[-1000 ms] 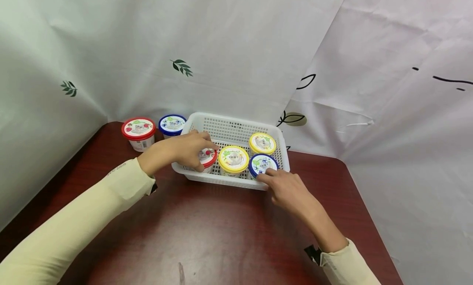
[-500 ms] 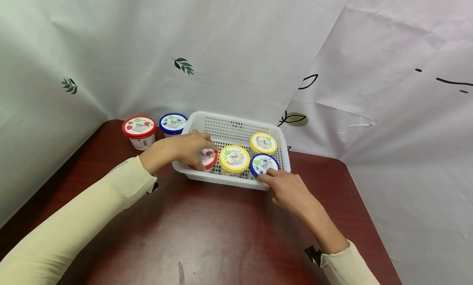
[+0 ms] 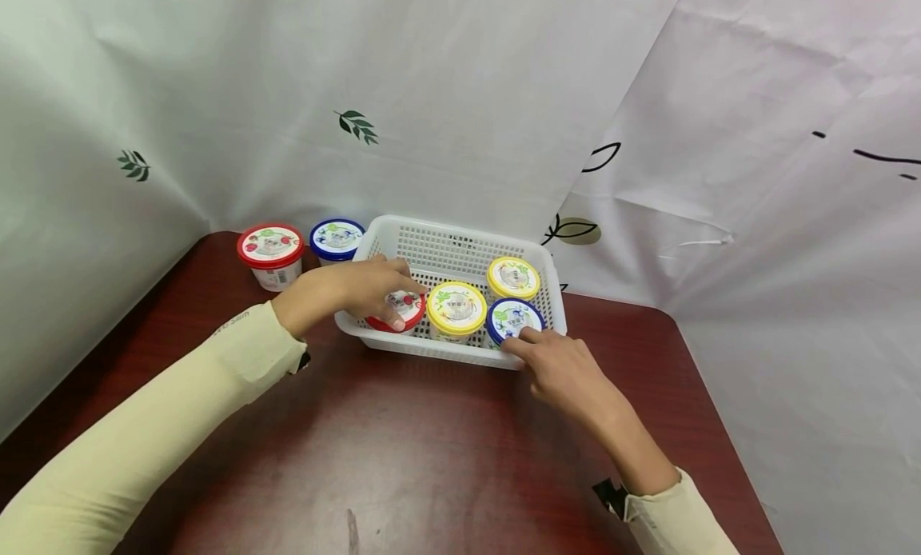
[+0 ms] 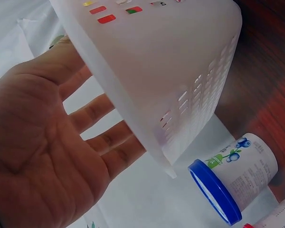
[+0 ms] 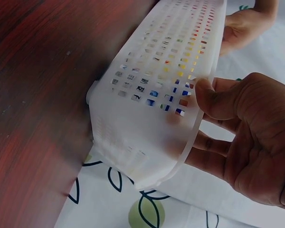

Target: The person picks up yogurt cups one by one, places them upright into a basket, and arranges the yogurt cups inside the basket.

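Note:
In the head view, a white plastic basket [image 3: 460, 243] stands on the table with several lidded tubs inside. My left hand [image 3: 367, 289] reaches over its left end and holds the red-lidded tub [image 3: 407, 305] by its lid, thumb at the near edge. Beside that sit a yellow-lidded tub [image 3: 456, 307], a second yellow-lidded tub [image 3: 514, 277] behind, and a blue-lidded tub [image 3: 509, 318]. My right hand [image 5: 256, 137] pinches the basket's rim at the near right corner, fingers inside and thumb over the rim. Its forefinger overlaps the blue lid's edge in the head view.
Left of the basket, outside it, stand another blue-lidded tub [image 3: 335, 238] and another red-lidded tub [image 3: 271, 255]. A white patterned cloth [image 3: 446, 99] hangs right behind the basket and along both sides. The dark red wooden table [image 3: 432, 451] extends in front.
My left thumb has shifted slightly to the right over the red lid, more of which now shows. My right hand and the basket keep their places.

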Demonstrator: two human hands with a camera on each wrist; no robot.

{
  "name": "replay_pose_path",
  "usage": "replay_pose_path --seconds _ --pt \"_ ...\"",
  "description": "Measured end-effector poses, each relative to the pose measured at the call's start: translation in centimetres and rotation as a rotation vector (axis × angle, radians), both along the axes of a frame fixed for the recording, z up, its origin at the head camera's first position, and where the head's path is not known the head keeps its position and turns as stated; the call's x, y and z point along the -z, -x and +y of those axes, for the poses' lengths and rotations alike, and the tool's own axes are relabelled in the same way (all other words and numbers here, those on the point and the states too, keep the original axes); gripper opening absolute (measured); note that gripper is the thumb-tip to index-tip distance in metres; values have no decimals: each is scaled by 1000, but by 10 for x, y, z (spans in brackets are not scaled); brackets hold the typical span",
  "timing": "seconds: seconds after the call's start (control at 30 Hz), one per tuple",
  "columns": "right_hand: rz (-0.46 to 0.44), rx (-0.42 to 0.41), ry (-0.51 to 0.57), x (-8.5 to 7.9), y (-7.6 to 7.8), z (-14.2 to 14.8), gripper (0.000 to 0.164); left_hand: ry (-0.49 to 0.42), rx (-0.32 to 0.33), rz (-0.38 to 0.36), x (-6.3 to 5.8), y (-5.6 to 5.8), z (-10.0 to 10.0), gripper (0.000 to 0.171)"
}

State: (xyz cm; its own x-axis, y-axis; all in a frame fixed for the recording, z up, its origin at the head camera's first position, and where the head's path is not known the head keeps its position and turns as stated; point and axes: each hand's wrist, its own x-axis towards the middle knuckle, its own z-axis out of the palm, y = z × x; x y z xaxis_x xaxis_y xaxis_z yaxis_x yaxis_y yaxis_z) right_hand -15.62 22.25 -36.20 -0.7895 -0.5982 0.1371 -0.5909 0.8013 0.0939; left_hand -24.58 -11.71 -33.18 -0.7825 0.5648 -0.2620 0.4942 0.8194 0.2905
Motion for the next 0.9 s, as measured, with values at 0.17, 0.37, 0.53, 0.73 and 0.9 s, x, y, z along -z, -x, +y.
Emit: replay_pose_path --seconds 0.17,0.37,0.53,0.73,0.9 --pt "3 6 4 -1 0 0 36 7 0 12 -2 0 0 61" --pt "12 4 -5 -1 0 -1 37 -3 2 30 -1 1 -1 62" --pt "19 3 -9 -1 0 -1 37 -16 8 42 -1 2 -2 62" --pt "30 0 -5 0 0 -1 40 -29 16 65 -2 1 -3 61" --pt "23 3 -11 0 -1 -1 42 -68 15 95 -1 0 -5 58"
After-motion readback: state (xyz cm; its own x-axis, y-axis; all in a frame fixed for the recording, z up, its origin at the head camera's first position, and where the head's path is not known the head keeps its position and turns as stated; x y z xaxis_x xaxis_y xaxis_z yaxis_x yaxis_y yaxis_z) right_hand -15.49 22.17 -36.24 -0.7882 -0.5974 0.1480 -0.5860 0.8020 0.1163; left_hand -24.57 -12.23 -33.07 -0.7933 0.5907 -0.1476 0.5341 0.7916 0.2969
